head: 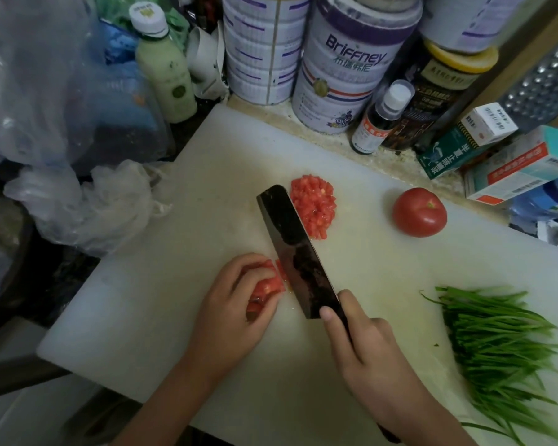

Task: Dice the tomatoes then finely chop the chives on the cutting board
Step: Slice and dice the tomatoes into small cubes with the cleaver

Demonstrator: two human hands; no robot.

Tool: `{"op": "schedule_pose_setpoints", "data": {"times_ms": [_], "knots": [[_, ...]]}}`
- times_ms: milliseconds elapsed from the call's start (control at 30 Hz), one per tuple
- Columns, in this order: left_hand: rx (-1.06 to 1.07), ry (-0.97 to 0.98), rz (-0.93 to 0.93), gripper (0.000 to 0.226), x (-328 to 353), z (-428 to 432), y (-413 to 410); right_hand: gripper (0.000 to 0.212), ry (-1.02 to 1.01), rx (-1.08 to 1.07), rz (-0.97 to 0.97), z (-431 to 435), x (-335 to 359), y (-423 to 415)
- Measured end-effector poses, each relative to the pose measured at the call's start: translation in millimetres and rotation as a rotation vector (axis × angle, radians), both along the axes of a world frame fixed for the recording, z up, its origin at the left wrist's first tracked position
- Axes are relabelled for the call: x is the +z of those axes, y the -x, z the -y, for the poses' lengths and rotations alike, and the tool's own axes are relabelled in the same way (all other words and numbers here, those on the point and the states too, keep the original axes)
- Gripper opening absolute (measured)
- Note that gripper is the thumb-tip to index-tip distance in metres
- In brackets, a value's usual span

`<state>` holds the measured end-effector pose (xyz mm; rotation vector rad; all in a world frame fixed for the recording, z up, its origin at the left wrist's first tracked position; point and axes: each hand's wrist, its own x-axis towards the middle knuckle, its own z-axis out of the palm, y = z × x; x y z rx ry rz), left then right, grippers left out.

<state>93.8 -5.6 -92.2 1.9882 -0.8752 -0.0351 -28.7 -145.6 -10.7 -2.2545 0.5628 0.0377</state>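
The left hand (229,304) reaches in from the lower edge, palm down, its fingers curled over a cut piece of tomato (268,286) and pinning it to the white cutting board (161,317). Just to its right, the right hand (364,346) grips the handle of a dark cleaver (290,249), thumb lying along the near end of the blade; the blade stands on edge against the held tomato, pointing away toward the far left. Beyond the blade's tip lies a heap of diced tomato (314,206). A whole tomato (419,212) sits farther right on the board, well apart, and a bundle of uncut chives (496,342) lies at the board's right side. Tins (348,69) and bottles (165,62) crowd the counter behind.
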Motion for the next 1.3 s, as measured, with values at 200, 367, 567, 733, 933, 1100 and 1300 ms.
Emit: {"op": "schedule_pose_setpoints", "data": {"times_ms": [200,367,567,733,933,1100,1300], "knots": [[0.041,-0.058,0.123,0.019,0,-1,1,0.024,-0.033,-0.071,-0.05,-2,-4,14],[0.057,-0.073,0.167,0.015,-1,0,3,0.026,-0.006,-0.014,-0.072,-6,-5,12],[0.049,-0.047,0.182,0.01,0,0,2,0.026,0.059,0.052,-0.052,-12,-6,5],[0.054,-0.045,0.181,0.009,0,1,2,0.028,0.378,0.08,-0.189,-23,-13,-1],[0.048,-0.061,0.172,0.009,-1,2,1,0.028,0.432,0.215,-0.332,-27,-9,-37],[0.048,-0.075,0.158,0.011,1,1,2,0.029,0.361,0.155,-0.348,-33,-14,-20],[0.05,-0.068,0.142,0.01,-1,2,0,0.034,0.332,0.099,-0.195,-21,-15,-15]]}}
